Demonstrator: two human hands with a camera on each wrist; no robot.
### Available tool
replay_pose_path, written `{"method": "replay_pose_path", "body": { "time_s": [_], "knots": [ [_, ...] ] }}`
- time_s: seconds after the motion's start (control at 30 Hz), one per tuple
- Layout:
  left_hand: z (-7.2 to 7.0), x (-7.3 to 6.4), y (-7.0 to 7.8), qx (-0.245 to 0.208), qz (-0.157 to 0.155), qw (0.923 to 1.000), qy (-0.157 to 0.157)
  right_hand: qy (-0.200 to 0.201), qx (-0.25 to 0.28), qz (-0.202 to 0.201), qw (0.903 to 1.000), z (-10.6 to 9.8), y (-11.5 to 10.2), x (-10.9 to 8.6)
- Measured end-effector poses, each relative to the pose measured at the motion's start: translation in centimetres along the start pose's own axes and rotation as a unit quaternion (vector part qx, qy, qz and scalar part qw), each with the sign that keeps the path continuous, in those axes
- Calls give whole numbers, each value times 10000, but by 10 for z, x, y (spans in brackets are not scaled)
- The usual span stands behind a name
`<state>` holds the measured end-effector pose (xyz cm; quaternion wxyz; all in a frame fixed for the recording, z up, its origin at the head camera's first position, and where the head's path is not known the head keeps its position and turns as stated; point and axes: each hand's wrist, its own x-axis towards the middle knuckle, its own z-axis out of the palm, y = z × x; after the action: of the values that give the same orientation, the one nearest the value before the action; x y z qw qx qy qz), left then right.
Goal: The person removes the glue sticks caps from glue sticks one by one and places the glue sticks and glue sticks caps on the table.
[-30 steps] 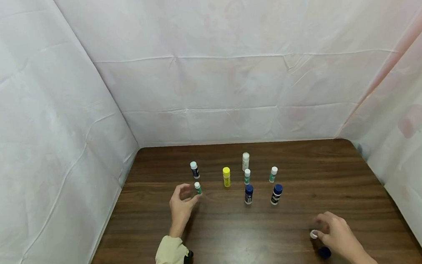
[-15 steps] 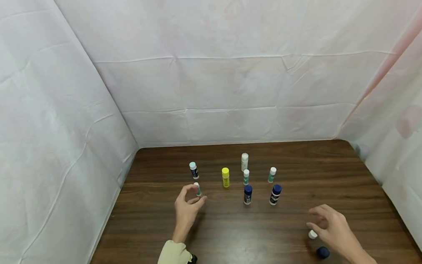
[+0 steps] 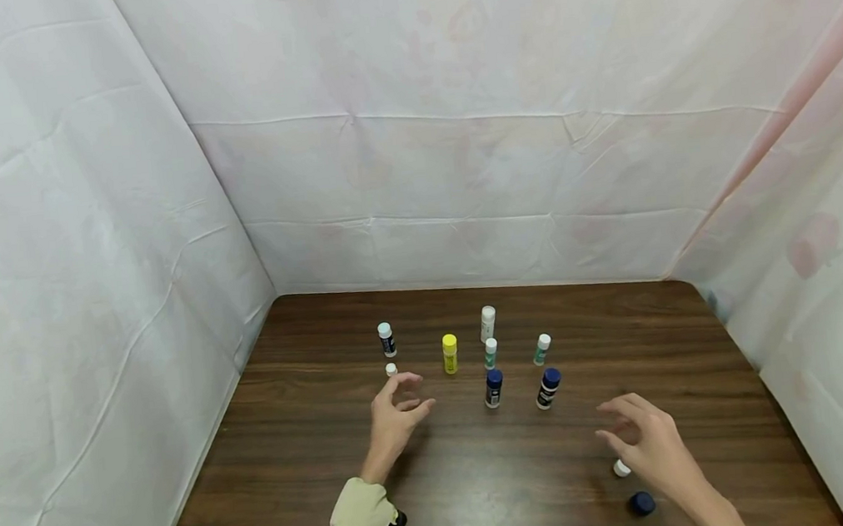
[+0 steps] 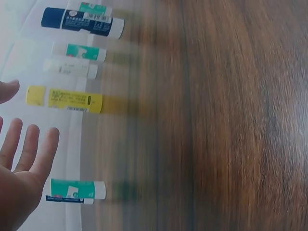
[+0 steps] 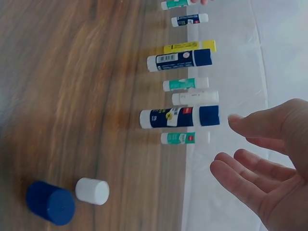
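My left hand (image 3: 396, 424) is held over the table with fingers apart and nothing in them. Partly hidden behind it stands a small green glue stick (image 4: 73, 189) with a white cap; a yellow glue stick (image 3: 450, 355) is upright beyond its fingertips. On the right, my right hand (image 3: 654, 447) hovers with thumb and fingers parted, holding nothing. Under it lie a loose white cap (image 5: 92, 191) and a loose blue cap (image 5: 50, 202). Forward and left of that hand stand two navy glue sticks with blue caps, a nearer-right one (image 3: 549, 390) and a middle one (image 3: 494, 389).
Farther back stand a white glue stick (image 3: 488, 324), two green ones, middle (image 3: 491, 355) and right (image 3: 542, 350), and a navy one with a white cap (image 3: 386, 340). White cloth (image 3: 413, 172) hangs around the sides and back of the brown wooden table (image 3: 294, 441).
My left hand has moved right, away from the small green glue stick, which stays standing. My right hand has lifted forward and left off the white cap, leaving it on the table.
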<state>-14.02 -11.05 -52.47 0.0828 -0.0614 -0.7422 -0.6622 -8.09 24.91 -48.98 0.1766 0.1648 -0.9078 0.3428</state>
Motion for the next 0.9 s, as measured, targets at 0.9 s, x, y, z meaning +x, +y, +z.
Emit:
{"method": "replay_pose_path", "body": {
  "time_s": [0.9],
  "knots": [
    [31, 7, -49, -293, -180, 9992, -184, 129, 167, -478, 9986, 12, -22, 29]
  ]
}}
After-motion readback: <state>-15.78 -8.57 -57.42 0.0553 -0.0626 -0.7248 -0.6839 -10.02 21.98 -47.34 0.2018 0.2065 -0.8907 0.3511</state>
